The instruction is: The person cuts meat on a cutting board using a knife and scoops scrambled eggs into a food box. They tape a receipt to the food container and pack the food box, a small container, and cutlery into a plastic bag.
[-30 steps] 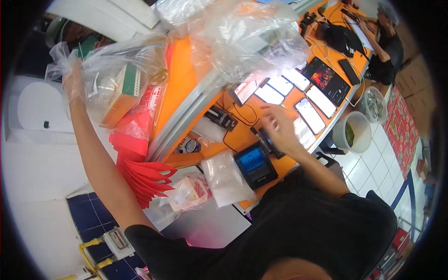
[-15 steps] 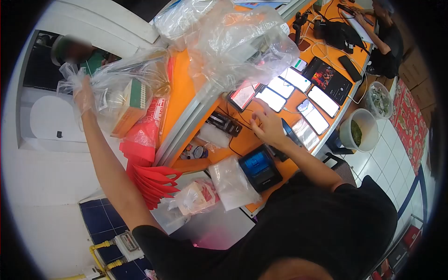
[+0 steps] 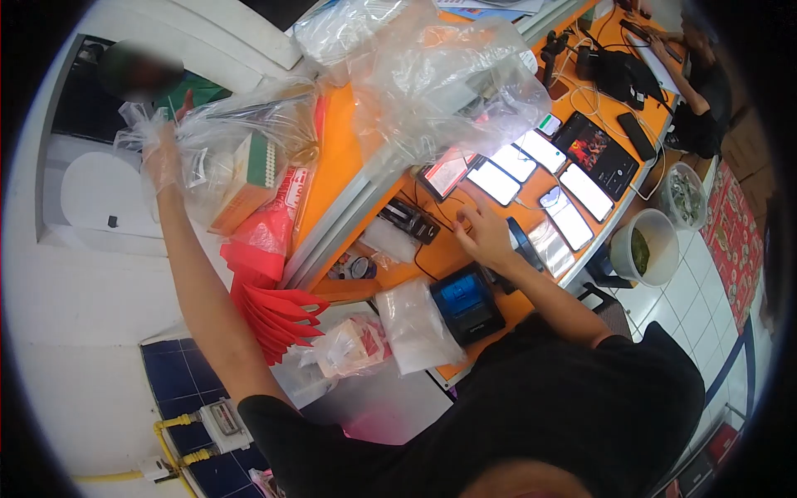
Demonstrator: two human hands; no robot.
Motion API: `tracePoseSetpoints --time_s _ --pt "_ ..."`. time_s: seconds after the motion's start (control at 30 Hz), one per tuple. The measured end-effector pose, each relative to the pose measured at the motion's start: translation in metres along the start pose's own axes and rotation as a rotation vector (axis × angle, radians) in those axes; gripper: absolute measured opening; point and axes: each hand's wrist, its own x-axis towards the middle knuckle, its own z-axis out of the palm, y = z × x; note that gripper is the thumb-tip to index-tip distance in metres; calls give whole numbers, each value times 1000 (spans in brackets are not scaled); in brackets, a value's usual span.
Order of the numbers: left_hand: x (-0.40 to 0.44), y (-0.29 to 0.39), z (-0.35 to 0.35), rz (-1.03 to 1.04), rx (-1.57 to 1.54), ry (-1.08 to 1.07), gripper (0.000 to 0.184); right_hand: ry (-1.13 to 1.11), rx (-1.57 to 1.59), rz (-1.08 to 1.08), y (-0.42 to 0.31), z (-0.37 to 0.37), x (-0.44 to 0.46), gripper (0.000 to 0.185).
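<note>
At the upper left, my left hand (image 3: 162, 162) reaches to a wall opening with its fingers closed on the gathered top of a clear plastic bag (image 3: 217, 166); the film partly covers the fingers. On the opening's far side, a hand (image 3: 184, 105) of a person in green is close to the bag. My right hand (image 3: 484, 239) hovers over the orange counter (image 3: 448, 241), its fingers loosely bent and apart, holding nothing. Nearest to it are several lit phones (image 3: 494, 181) and a red-and-white screen (image 3: 447, 174).
A box with a green end (image 3: 261, 162) stands by the bag. Red folded paper (image 3: 274, 319) hangs below. A black printer (image 3: 466, 303) sits beside a stack of clear bags (image 3: 417, 325). Large plastic wrapping (image 3: 448, 83) covers the shelf. A co-worker (image 3: 706, 91) sits at the far right.
My right hand has drawn back slightly from the phones. At the opening, the other person has come closer and their hand now shows near the bag. The view has shifted slightly.
</note>
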Motion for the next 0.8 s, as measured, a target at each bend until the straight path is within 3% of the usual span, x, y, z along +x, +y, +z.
tracePoseSetpoints --time_s 0.07,0.1,0.17,0.2,0.23,0.27,0.3,0.33,0.43,0.5,0.53,0.6,0.8 --pt "4 -13 3 177 -35 -66 58 19 25 -32 -10 -7 -8 16" --pt "7 -20 2 224 125 -94 53 67 95 -45 -21 -9 -13 16" --pt "-7 -8 -3 222 129 -31 44 88 217 -143 -54 -4 23 16" --pt "-14 -1 -5 220 131 0 40 88 330 -309 -83 -6 44 18" --pt "-22 -1 -5 397 26 59 44 88 435 -458 -114 -13 58 20" --pt "-18 1 -7 274 219 -5 43 62 484 -428 -155 -22 84 20" --pt "-40 25 -17 376 139 -22 41 39 525 -394 -196 -21 120 20" --pt "-39 23 -17 368 144 4 41 145 548 -502 -222 -7 159 22" --pt "-34 2 -13 528 368 52 42 165 280 -517 -261 53 265 30" --pt "-40 3 -15 579 208 98 38 -44 104 -454 -255 104 326 39" --pt "-42 7 -18 599 158 122 37 -36 109 -479 -253 115 337 39" --pt "-47 22 -25 460 609 22 41 -277 68 -490 -255 123 355 37" --pt "-62 53 -28 190 643 53 42 -202 174 -469 -256 130 368 28"
